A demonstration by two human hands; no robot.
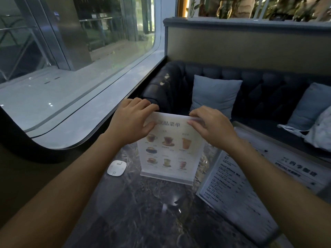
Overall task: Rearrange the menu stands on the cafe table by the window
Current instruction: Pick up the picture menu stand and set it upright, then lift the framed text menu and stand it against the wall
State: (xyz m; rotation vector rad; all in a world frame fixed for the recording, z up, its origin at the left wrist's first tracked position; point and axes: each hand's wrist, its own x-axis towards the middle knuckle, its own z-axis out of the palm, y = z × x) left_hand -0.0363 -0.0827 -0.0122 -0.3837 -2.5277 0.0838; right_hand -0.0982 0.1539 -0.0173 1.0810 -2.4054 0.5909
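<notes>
Dark marble tabletop (143, 212) beside window. We grip drinks menu stand (170, 151) by top corners: left hand (132, 122) and right hand (213, 125) both pinched on it, keeping it upright. Second menu stand (238, 192) lies flat right of it.

A white disc (116, 168) lies on the dark marble table (143, 212), a tufted dark sofa (259, 83) beyond it holds pale cushions (215, 93), and a window (71, 42) runs along the left.
</notes>
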